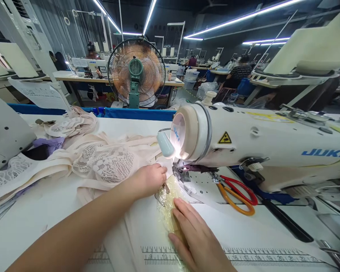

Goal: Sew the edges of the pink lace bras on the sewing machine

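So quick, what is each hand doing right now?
Left hand: fingers curled on the cream fabric; actual grip cannot be told.
Right hand: open, flat on the yellowish strip.

JUKI and a warning triangle (224,138) mark the sewing machine (272,139); the ruler (243,258) shows 10 and 20.

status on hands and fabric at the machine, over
Left hand curled on cream fabric by the presser foot. Right hand flat on yellowish strip. Scissors lie apart, right of both.
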Demonstrator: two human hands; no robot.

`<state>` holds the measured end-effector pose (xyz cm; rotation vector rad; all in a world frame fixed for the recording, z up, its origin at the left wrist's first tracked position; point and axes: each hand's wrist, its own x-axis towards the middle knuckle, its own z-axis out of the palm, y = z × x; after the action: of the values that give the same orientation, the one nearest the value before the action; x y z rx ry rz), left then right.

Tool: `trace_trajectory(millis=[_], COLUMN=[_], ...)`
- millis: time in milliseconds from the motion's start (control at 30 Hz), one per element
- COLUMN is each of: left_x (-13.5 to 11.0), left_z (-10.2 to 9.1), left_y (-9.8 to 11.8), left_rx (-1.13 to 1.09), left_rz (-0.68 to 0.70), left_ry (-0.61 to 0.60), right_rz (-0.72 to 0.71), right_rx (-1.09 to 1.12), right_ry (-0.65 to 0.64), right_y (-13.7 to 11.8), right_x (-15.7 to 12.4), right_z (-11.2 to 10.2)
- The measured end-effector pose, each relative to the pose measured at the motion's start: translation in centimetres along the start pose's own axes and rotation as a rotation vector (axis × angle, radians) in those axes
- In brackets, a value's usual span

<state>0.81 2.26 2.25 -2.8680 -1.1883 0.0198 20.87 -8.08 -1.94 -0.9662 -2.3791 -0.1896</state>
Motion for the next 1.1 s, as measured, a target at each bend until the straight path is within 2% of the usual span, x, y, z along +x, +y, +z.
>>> trace_trajectory(millis=[133,267,333,400,467,567,667,767,833,900,967,1033,1100], left_x=[0.6,0.6,-0.4,-2.5,-5.4,-9.9,-12.7,-13.3,-13.0,-12.6,-12.3,-12.1,-11.9], left_z=[0.2,-0.4,-1.1,-2.0,-3.0,-3.8,-3.8,-4.0,-5.1,-6.9,-8.8,-9.8,-9.9], left_y=[-0.4,-0.8,-1.1,-1.3,-1.2,-0.3,1.1,2.1,2.2,1.6,0.3,-1.4,-3.4], left_rx=[0.085,0.177,0.23,0.274,0.296,0.296,0.284,0.259,0.172,-0.05,-0.375,-0.64,-0.648], left_rz=[0.0,-0.052,-0.099,-0.165,-0.274,-0.418,-0.415,-0.389,-0.454,-0.559,-0.641,-0.661,-0.65], left_ry=[-0.003,-0.012,-0.006,0.006,-0.021,-0.141,-0.233,-0.291,-0.281,-0.18,-0.112,-0.183,-0.33], right_rz=[-0.048,-0.064,-0.036,-0.019,-0.026,-0.02,0.073,0.089,0.089,0.122,0.177,0.191,0.169], right_rx=[0.153,0.199,0.167,0.148,0.171,0.278,0.299,0.319,0.433,0.582,0.666,0.627,0.456], right_ry=[-0.008,-0.056,-0.051,-0.069,-0.152,-0.357,-0.513,-0.519,-0.482,-0.491,-0.568,-0.659,-0.677], right_y=[-2.7,-8.0,-9.9,-10.5,-9.8,-7.6,-5.5,-3.7,-2.3,-0.6,1.2,2.5,3.0], right_x=[0.6,0.9,1.1,1.2,1.2,1.5,2.4,3.3,3.6,3.8,4.1,4.6,5.3], right_z=[-0.2,2.3,3.4,3.7,2.9,0.4,-2.5,-5.1,-6.9,-8.4,-9.4,-9.3,-8.0])
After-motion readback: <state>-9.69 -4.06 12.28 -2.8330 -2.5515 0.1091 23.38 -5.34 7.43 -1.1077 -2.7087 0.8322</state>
